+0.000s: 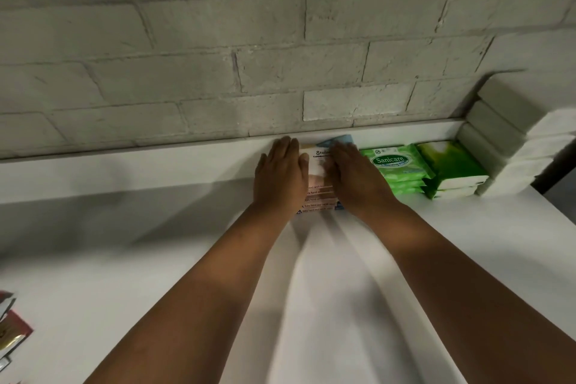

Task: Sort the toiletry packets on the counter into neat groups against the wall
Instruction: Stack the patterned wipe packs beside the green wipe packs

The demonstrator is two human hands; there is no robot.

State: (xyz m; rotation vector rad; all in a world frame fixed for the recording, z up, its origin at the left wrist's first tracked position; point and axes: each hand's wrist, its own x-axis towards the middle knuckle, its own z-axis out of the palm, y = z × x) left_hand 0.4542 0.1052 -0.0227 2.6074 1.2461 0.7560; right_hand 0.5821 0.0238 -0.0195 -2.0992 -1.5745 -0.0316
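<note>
Hands [314, 174] flanking pink packet stack [318, 193]

Two hands reach to the back of the bench [156, 259]: the left hand [279, 171] and the right hand [355, 176]. Between them sits one stack of pale pink-and-white packets [318, 193]; about five printed edges show at its front, though the hands hide part of it. Just right of the right hand stands one stack of green Sanicare packets [394, 165], three or four high. Beyond it is one stack of green-and-white packs [455, 168], about three high. Farther right are white packs [511, 146] in several stacks, count unclear. Far left of the left hand, a few red and gold sachets [12, 330] lie cut off at the frame edge.
</note>
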